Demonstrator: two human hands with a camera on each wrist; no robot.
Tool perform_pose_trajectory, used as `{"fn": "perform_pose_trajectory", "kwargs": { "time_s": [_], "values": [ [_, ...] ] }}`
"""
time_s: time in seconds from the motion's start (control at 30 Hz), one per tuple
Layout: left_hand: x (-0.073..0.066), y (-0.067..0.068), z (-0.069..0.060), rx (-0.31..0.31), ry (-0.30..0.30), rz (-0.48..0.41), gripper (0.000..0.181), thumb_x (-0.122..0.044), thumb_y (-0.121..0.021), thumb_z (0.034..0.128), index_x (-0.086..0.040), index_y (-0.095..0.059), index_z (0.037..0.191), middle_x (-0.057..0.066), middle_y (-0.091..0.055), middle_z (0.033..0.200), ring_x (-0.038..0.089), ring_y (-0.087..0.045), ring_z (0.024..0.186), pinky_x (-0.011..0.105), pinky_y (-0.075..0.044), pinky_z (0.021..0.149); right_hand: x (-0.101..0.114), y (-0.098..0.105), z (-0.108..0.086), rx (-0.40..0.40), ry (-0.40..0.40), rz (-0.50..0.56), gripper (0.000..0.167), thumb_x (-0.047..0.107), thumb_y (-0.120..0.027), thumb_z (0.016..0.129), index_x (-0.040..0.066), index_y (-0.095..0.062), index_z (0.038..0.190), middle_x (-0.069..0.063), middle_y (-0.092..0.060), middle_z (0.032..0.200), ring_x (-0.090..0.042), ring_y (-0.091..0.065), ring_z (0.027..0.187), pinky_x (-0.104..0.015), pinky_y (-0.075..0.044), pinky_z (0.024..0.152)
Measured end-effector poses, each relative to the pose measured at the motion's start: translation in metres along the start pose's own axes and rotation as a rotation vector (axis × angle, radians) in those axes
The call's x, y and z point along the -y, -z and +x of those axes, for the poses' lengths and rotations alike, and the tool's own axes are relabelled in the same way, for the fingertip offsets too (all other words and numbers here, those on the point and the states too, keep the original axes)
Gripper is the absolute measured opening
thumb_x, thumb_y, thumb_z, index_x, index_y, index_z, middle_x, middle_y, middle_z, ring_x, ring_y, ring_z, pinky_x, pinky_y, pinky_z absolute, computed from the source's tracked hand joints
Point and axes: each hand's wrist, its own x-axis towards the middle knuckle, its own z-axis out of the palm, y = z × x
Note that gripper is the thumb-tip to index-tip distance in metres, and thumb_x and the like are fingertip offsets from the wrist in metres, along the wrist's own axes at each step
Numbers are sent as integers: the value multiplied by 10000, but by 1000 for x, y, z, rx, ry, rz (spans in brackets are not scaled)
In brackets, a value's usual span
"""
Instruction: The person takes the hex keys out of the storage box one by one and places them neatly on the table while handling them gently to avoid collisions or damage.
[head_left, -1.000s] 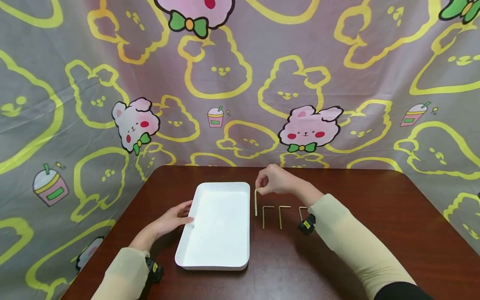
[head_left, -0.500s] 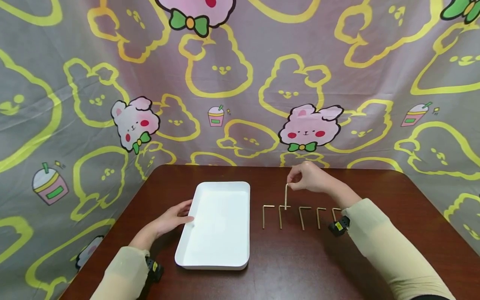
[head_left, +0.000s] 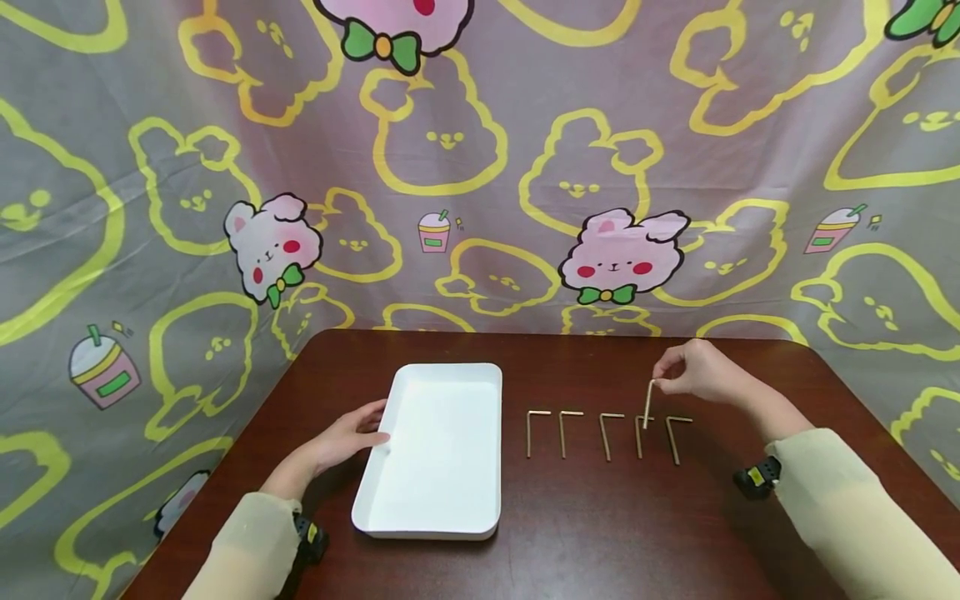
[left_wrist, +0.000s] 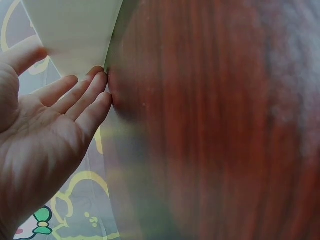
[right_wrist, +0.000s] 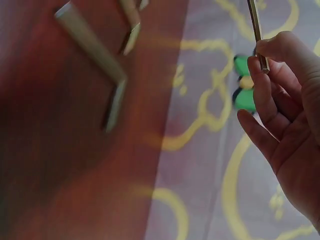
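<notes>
A white rectangular tray (head_left: 435, 450) lies on the table, its left wall held by my left hand (head_left: 347, 437), thumb over the rim and fingers along the outside. In the left wrist view, the fingertips of my left hand (left_wrist: 55, 110) meet the tray's wall (left_wrist: 75, 30). My right hand (head_left: 701, 371) pinches a brass-coloured hex key (head_left: 648, 406) by its upper end. Its long arm hangs down in front of a row of hex keys (head_left: 605, 437). In the right wrist view, my right hand (right_wrist: 295, 110) holds the hex key (right_wrist: 256, 30) between thumb and index finger.
Several L-shaped hex keys lie spaced in a row right of the tray, short arms toward the far side. The dark red-brown table (head_left: 585, 533) ends at a patterned curtain (head_left: 495, 167) behind and at the sides.
My right hand has moved right with the hex key, from beside the tray to over the row's right part. More of the row shows now. My left hand and the tray stay put.
</notes>
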Motion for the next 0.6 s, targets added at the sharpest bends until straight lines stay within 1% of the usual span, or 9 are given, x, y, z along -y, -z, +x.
{"fn": "perform_pose_trajectory", "kwargs": {
  "time_s": [0.17, 0.3, 0.47, 0.6],
  "values": [
    [-2, 0, 1, 1, 1, 2, 686, -162, -659, 931, 69, -303, 1471, 272, -442, 1405, 426, -427, 1267, 554, -367, 1010, -26, 4, -26, 3, -68, 3, 87, -6, -767, 742, 49, -701, 748, 55, -643, 719, -72, -510, 607, -248, -435, 542],
    [-3, 0, 0, -1, 1, 7, 684, -160, -657, 932, 71, -303, 1470, 275, -440, 1406, 430, -424, 1270, 557, -361, 1014, -42, 5, -41, 9, -106, 1, 62, -8, -757, 749, 25, -704, 754, 36, -650, 736, -65, -518, 615, -245, -443, 544],
    [-3, 0, 0, -6, 9, 12, 682, -160, -657, 932, 69, -306, 1470, 275, -439, 1407, 432, -421, 1273, 558, -358, 1016, -56, 0, -52, 39, -123, 4, 54, 0, -753, 756, 26, -705, 752, 31, -649, 741, -61, -516, 626, -242, -448, 555],
    [-2, 0, 0, -7, 3, 7, 677, -155, -657, 932, 70, -309, 1467, 277, -453, 1392, 435, -429, 1265, 559, -364, 1010, -63, -5, -56, 78, -120, 12, 80, 0, -748, 755, 55, -696, 728, 51, -631, 708, -44, -494, 611, -238, -435, 552]
  ]
}}
